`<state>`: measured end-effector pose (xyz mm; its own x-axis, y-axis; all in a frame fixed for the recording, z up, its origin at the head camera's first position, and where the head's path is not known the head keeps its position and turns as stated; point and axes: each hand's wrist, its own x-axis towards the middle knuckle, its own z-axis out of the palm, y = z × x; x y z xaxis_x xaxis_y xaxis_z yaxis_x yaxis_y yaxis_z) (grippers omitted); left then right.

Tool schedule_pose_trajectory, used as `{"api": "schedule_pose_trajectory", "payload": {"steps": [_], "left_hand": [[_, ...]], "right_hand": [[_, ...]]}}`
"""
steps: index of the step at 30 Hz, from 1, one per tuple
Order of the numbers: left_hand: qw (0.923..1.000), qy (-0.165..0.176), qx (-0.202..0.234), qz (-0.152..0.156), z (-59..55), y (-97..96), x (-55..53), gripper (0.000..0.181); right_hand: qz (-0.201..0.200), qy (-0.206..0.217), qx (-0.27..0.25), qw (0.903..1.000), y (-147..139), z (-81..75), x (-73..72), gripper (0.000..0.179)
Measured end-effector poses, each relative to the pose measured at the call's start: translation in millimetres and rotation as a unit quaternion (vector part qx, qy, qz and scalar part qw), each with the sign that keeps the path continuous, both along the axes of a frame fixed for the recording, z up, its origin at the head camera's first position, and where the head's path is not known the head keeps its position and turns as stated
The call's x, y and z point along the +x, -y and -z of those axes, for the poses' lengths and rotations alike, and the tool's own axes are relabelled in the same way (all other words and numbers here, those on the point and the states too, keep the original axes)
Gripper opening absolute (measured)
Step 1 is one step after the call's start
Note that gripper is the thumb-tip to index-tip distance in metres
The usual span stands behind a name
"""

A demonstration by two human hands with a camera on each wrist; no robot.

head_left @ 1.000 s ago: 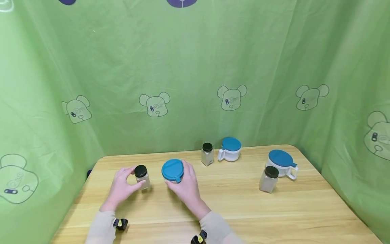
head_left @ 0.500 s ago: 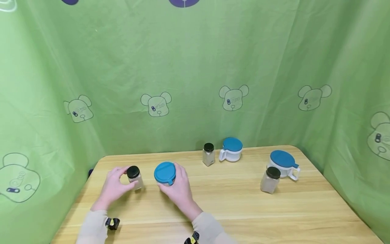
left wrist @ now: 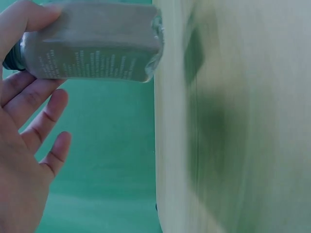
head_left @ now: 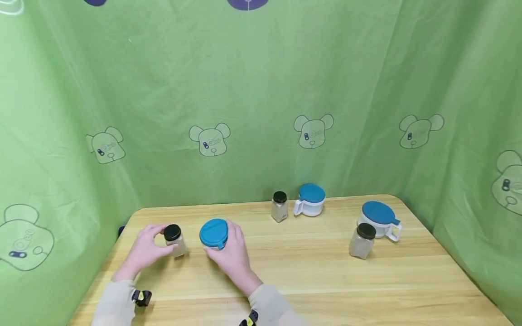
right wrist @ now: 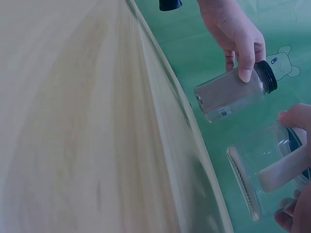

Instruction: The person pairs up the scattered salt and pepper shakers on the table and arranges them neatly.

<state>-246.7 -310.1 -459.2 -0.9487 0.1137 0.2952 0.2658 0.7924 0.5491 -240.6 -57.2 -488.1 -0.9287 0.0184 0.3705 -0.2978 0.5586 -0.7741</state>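
Observation:
My left hand [head_left: 144, 248] grips a square-sided spice jar [head_left: 177, 247] with a black lid, near its lid end. In the left wrist view, small white print covers one side of this spice jar [left wrist: 92, 60], and its base hangs above the table. My right hand [head_left: 234, 254] holds a clear glass seasoning jar with a blue lid [head_left: 214, 232], just right of the spice jar. The right wrist view shows the glass body [right wrist: 252, 150] off the table, and a pale rod-like part [right wrist: 286, 170] at it, inside or outside I cannot tell.
Toward the back edge stand another black-lidded spice jar [head_left: 279, 209] and a blue-lidded white pot with a handle [head_left: 311, 206]. At the right, a third spice jar [head_left: 360, 244] stands before a similar pot [head_left: 377, 213]. A green curtain [head_left: 261, 90] surrounds the wooden table [head_left: 310, 280].
Both hands have moved left with the spice jar and the blue-lidded jar, which has also come slightly nearer. The view has shifted a little; the other jars and pots stay put.

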Motion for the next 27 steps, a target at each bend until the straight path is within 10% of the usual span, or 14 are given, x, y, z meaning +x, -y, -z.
{"api": "schedule_pose_trajectory", "payload": {"steps": [27], "left_hand": [[0.9953,0.082,-0.004,0.051,-8.4,20.4,-16.5,0.069]], "right_hand": [[0.029,0.031,-0.03,0.9987,33.5,5.4,-2.0,0.093]]}}
